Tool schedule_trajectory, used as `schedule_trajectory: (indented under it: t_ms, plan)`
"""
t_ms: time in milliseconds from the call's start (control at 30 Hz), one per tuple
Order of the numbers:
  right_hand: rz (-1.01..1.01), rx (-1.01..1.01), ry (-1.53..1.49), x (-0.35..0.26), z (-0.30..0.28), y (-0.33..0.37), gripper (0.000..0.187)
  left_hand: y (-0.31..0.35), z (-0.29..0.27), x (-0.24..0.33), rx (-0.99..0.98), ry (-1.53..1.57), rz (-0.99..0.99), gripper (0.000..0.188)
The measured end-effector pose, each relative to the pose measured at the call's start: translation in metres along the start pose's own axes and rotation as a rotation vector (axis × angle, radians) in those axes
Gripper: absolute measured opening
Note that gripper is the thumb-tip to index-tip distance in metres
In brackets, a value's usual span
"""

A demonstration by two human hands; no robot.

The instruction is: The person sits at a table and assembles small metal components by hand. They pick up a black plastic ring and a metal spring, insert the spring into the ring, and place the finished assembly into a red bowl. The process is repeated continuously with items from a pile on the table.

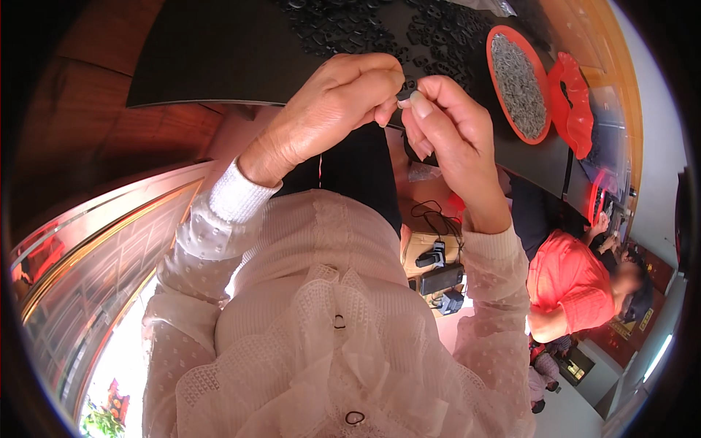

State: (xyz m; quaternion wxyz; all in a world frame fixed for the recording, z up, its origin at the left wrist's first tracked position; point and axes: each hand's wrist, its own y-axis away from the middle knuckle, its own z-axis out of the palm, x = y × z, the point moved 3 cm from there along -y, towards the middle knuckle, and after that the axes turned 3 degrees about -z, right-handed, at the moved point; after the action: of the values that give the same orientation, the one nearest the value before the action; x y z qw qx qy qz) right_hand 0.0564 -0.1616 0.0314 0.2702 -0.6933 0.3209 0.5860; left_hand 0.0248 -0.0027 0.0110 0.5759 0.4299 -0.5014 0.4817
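Observation:
Over the near edge of the dark table, my two hands meet at their fingertips. My left hand (343,102) is closed, its fingers curled around one side of a small black part (407,93). From the other side, my right hand (454,120) pinches the same part between thumb and index finger. A pale bit shows at its lower edge, too small to make out. Many similar black parts (343,33) lie loose on the table just beyond my hands. Right of them stands an orange-red oval tray (499,87) filled with small grey metal-looking pieces.
A red wavy-edged dish (571,106) touches the tray's right side. The black tabletop (212,55) reaches left. Below the table, chargers and cables (442,277) lie on a wooden surface. At the right, a person in a red shirt (573,281) sits nearby.

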Motion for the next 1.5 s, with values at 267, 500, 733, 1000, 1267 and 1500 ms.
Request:
schedule_trajectory:
  t_ms: [267,500,733,1000,1267,1500]
  plan:
    - [-0.308,0.068,0.475,-0.012,-0.001,0.002,0.018,0.001,-0.006,0.001,-0.027,0.069,-0.056,0.027]
    - [-0.561,0.074,0.882,-0.015,0.007,-0.009,0.031,0.009,-0.010,0.002,-0.025,-0.273,0.286,0.024]
    - [-0.596,0.035,0.765,-0.013,0.006,-0.015,0.029,0.001,-0.010,0.003,-0.113,-0.322,0.187,0.018]
    - [-0.582,0.039,0.753,-0.024,0.008,-0.002,0.022,0.003,-0.009,0.001,-0.045,0.171,-0.125,0.018]
    - [-0.210,0.058,0.327,-0.020,0.003,-0.009,0.022,0.001,-0.005,0.001,-0.047,0.114,-0.133,0.023]
    - [0.011,0.090,0.121,-0.016,-0.005,-0.015,0.026,0.000,-0.001,-0.001,0.025,0.062,0.054,0.017]
